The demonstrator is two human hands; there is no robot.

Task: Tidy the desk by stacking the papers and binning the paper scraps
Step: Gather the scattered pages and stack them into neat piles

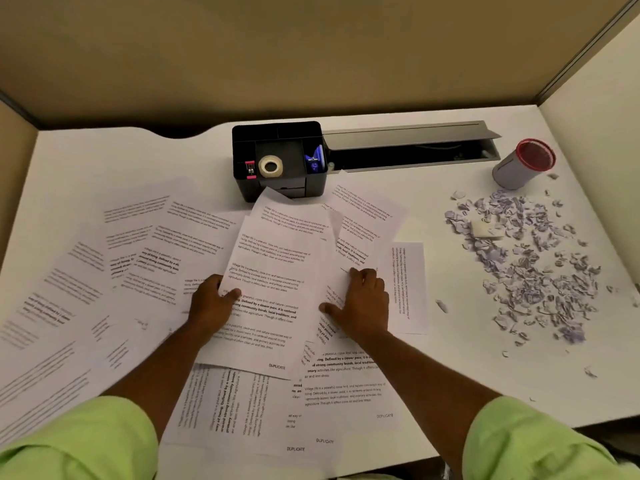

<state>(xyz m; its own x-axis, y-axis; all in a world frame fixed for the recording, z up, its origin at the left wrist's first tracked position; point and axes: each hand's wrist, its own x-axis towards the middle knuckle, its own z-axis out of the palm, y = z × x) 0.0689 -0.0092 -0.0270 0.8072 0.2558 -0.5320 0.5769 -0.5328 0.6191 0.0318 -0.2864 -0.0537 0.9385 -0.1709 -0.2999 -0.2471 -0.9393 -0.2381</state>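
Green sleeves (79, 441) reach over a bench (450, 358) where the job has barely begun: the left hand (211, 303) pinches a sheet's edge, the right hand (363, 299) lies spread flat on loose papers (273, 299); scraps (526, 265) lie unbinned beside the bin (523, 164) far right.

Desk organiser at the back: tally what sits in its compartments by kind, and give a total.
Tape roll: 1
Pink-and-black stapler-like item: 1
Blue item, kind unclear: 1
Total in the black organiser: 3
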